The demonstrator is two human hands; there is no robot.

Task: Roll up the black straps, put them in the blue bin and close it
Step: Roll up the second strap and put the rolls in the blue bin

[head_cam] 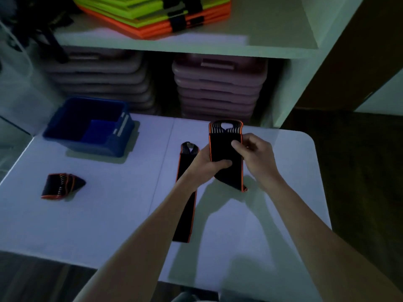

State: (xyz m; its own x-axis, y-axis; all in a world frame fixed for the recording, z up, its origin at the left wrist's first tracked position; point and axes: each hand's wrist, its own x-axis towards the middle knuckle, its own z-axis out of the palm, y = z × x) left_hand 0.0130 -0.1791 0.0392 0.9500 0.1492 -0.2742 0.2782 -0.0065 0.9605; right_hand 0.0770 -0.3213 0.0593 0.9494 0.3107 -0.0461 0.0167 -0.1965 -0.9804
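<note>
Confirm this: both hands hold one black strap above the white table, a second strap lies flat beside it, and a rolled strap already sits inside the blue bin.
Not quite. The head view shows the rolled strap lying on the white table, in front of the blue bin, not inside it. The rest stands.

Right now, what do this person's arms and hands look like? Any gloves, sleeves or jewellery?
Both arms are bare as far up as the picture shows, with no sleeve in sight. The left hand and the right hand wear no gloves. No watch, bracelet or ring can be made out, though the light is dim and the picture is soft, so small items might be missed.
</note>
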